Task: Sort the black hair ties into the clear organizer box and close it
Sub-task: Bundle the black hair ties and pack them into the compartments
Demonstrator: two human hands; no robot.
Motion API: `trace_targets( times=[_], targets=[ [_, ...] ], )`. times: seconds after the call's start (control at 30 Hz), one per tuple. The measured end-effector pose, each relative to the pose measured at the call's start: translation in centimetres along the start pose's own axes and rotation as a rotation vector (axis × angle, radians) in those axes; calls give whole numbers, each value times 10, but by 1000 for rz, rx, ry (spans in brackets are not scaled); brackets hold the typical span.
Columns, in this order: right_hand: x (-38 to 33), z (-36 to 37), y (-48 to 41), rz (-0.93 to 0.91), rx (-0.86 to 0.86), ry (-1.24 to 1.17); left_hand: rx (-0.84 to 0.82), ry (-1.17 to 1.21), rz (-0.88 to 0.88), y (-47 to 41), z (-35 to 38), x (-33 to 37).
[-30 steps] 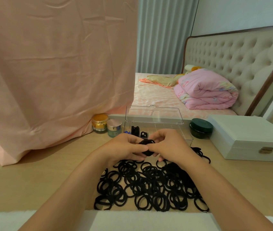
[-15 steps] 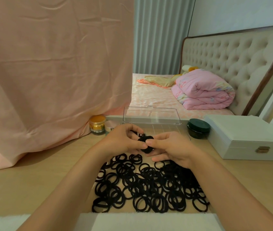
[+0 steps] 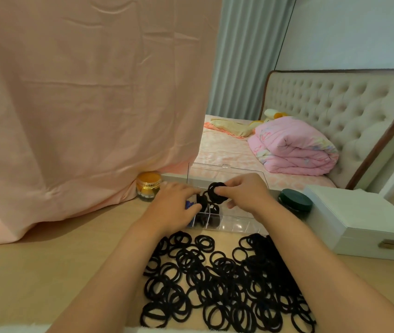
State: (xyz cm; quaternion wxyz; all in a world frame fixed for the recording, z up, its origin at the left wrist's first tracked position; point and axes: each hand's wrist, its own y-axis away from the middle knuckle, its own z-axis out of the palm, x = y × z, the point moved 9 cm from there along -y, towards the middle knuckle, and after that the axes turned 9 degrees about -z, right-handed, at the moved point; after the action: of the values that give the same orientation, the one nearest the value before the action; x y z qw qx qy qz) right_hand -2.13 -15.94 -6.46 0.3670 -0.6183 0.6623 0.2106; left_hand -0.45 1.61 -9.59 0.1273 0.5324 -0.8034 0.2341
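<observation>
Black elastic is everywhere on the bench [image 3: 47, 272]: a wide heap of loose hair ties [image 3: 227, 280] lies just in front of the clear organizer box [image 3: 237, 224], whose lid [image 3: 227, 173] stands open at the back. A moment ago both hands were held together over the heap, working a small bundle of ties [image 3: 216, 193] between the fingertips. Now they have reached forward and sit over the box itself. The right hand [image 3: 244, 191] has its grip pinched on that bundle, a neat stack of rings held just above the compartments at the left end. The left hand [image 3: 174, 205] is down at the box's left edge, fingers curled into or against a compartment that already shows dark ties [image 3: 211, 212] inside; whether it is pinching anything there I cannot tell, as the fingertips are hidden.

So the gathering step looks finished and the dropping-in is under way. From where I stand the job seems barely started: a few compartments on the left are dark, those on the right look bare, and most of the ties are still out on the bench. Closing the lid is a long way off. A gold-lidded jar [image 3: 148, 186] and a dark green jar [image 3: 294, 200] flank the box, clear of the work.
</observation>
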Motion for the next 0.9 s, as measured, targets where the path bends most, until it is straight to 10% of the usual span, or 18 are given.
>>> trace_targets(
  times=[0.47,0.67,0.9],
  targets=[
    [-7,53,-39,-128,-317,971,43,88,71,3,11,7],
    [-8,51,-29,-150,-600,768,33,18,97,2,19,10],
    [-24,27,3,-349,-485,688,6,-15,94,2,22,13]
  ],
)
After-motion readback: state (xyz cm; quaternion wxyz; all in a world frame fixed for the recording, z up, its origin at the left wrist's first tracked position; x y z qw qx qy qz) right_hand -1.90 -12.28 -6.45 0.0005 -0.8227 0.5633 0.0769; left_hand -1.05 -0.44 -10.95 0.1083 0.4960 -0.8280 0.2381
